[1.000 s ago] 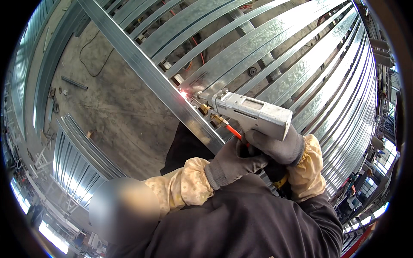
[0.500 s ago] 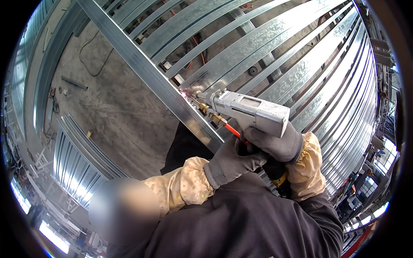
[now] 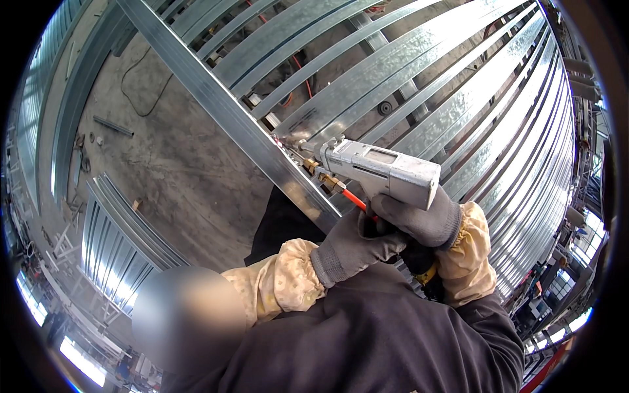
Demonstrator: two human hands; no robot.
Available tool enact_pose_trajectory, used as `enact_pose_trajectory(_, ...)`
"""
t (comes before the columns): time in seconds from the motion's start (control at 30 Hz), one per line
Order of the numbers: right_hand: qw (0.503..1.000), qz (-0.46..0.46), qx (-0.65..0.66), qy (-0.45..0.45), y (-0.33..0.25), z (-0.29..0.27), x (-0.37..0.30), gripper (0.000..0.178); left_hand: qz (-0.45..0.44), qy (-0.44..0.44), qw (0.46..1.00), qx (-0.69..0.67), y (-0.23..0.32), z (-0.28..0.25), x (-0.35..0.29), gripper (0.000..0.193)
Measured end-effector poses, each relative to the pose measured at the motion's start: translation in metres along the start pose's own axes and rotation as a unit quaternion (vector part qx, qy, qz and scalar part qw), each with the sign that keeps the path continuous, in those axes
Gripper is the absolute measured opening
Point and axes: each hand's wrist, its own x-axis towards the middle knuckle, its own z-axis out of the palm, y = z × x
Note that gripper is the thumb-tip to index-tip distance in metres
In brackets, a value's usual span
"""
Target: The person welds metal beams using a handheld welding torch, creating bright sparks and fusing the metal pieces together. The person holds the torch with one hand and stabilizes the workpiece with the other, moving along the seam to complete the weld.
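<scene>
My right hand, in a grey glove, is closed round the grip of a silver handheld laser welding gun. Just beneath it, my left hand, gloved alike, wraps about the lower grip beside an orange-red hose with brass fittings. The gun's nozzle points left at the joint where a flat galvanised slat meets a long metal rail. A faint pinkish glow shows at that joint. Most of the grip is hidden by my gloves.
Many parallel galvanised slats spread to the right, with gaps between them. Left of the rail is the concrete floor, with a dark cable and a short metal bar. Stacked metal profiles lie at the lower left.
The glow at the nozzle tip is dimmer than before. My hands and the welding gun have hardly moved.
</scene>
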Motion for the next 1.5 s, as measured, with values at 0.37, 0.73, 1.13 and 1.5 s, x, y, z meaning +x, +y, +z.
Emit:
enact_pose_trajectory(0.37, 1.0, 0.002, 0.014, 0.01, 0.001, 0.001, 0.002, 0.039, -0.006, 0.01, 1.0, 0.006, 0.004, 0.001, 0.0, 0.033)
enact_pose_trajectory(0.73, 1.0, -0.027, -0.001, -0.001, 0.002, 0.0, 0.002, 0.037, -0.007, 0.015, 1.0, 0.004, 0.002, 0.002, 0.0, 0.028)
enact_pose_trajectory(1.13, 1.0, 0.02, 0.016, -0.004, -0.007, 0.003, -0.004, 0.036, 0.004, 0.012, 1.0, -0.008, -0.008, 0.0, 0.001, 0.024)
enact_pose_trajectory(1.5, 1.0, -0.007, 0.016, -0.005, -0.001, 0.002, -0.001, 0.037, -0.024, 0.011, 1.0, 0.013, 0.006, 0.005, -0.002, 0.027)
